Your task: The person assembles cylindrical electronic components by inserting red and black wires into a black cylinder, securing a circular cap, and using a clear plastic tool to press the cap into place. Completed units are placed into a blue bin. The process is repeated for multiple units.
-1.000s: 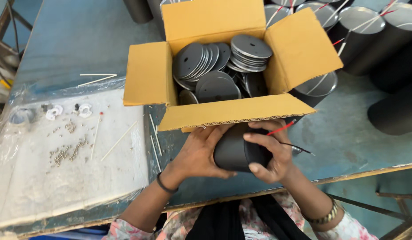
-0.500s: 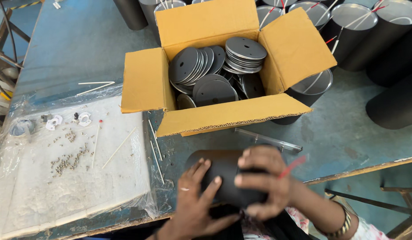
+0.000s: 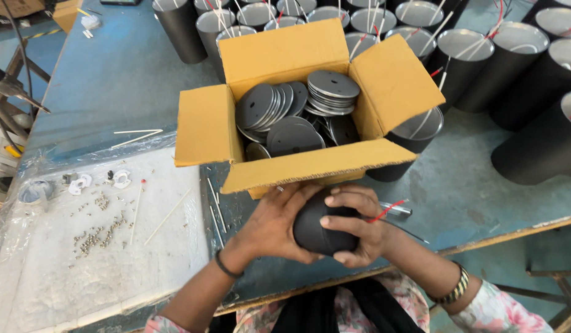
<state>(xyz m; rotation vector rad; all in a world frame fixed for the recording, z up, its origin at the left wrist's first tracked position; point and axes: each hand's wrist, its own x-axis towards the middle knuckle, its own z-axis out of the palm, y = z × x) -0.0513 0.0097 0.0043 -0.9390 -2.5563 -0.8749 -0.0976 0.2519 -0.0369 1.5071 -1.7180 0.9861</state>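
Observation:
Both my hands grip one black cylinder (image 3: 316, 229) just in front of an open cardboard box (image 3: 205, 126). My left hand (image 3: 274, 223) cups its left side and my right hand (image 3: 353, 225) wraps over its top and right side. A red wire (image 3: 387, 211) sticks out from under my right fingers. The box holds several grey metal discs (image 3: 285, 132), some stacked flat, some leaning on edge.
Many black cylinders (image 3: 544, 148) with silver open tops and red and white wires crowd the blue table's far and right side. At left, a white plastic-covered sheet (image 3: 63, 283) bears small screws (image 3: 91, 237), white sticks (image 3: 165, 219) and small white parts (image 3: 79, 184). The table's front edge runs near my body.
The view shifted; my hands with the black cylinder came back up from near my body to just under the box's front flap.

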